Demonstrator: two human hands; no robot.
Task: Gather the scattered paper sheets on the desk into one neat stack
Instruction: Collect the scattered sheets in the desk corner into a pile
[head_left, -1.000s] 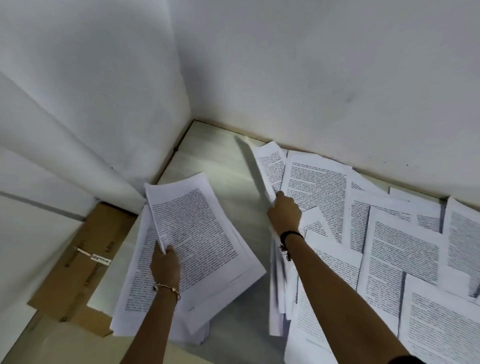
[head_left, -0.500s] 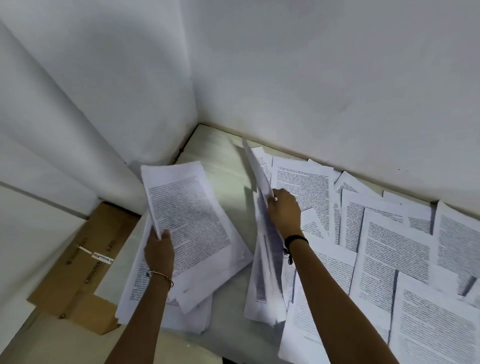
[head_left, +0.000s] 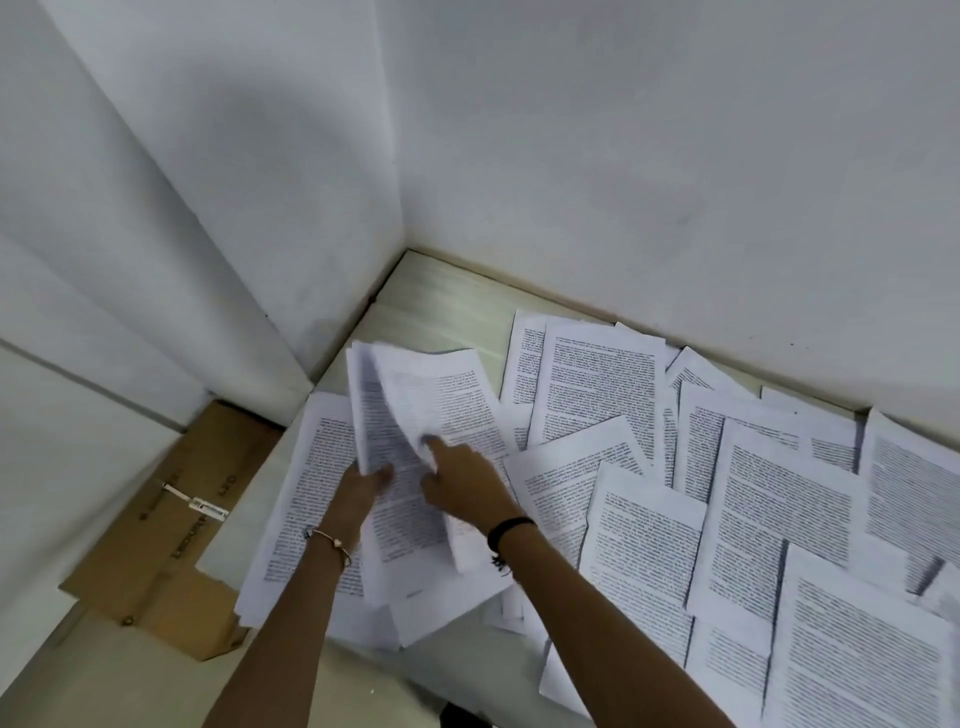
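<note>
A: White walls are meeting in a corner behind the pale desk (head_left: 441, 291), and printed sheets are covering most of it.

B: What are the 2 hands doing?

A: The left hand (head_left: 363, 486) is gripping the near edge of a lifted bundle of sheets (head_left: 382, 415), fingers curled around it, so the bundle is tilting up and away from the wrist. A thin bracelet (head_left: 332, 540) is sitting on that wrist.

B: And the other?

A: The right hand (head_left: 462, 486) is lying just beside the left one, index finger stretched out and pressing on a curling page (head_left: 447, 395) that is leaning against the bundle. Whether the remaining fingers are pinching any paper, I cannot tell. A dark band (head_left: 506, 532) is circling that wrist.

B: Where is the pile?

A: The rough stack (head_left: 306, 493) is lying under both hands, its edges fanning out unevenly. Loose pages (head_left: 779, 493) are overlapping across the desk to the right of the right hand.

B: Anything else?

A: Flattened cardboard (head_left: 171, 525) is lying below the desk, left of the left hand.
</note>
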